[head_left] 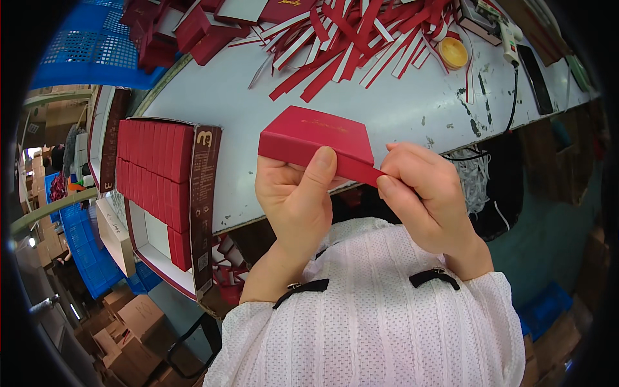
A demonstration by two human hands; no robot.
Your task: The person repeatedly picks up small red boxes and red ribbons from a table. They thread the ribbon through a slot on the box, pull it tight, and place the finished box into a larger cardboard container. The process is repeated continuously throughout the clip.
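Note:
My left hand (293, 197) holds a flat red box (316, 134) from below, with the thumb against its near side. Gold lettering marks the lid, and the box hangs tilted above the table's near edge. At the near right corner, my right hand (429, 193) pinches the end of a red strip (366, 173) between thumb and fingers. That strip lies along the box's near side; whether it is fixed to the box I cannot tell. The left fingers under the box are partly hidden.
Many loose red and white strips (342, 55) lie on the white table (387, 122), near a yellow round roll (452, 53). More red boxes (200, 29) are heaped at the far left. A carton (206, 206) to my left holds rows of red boxes. A phone (535, 79) lies far right.

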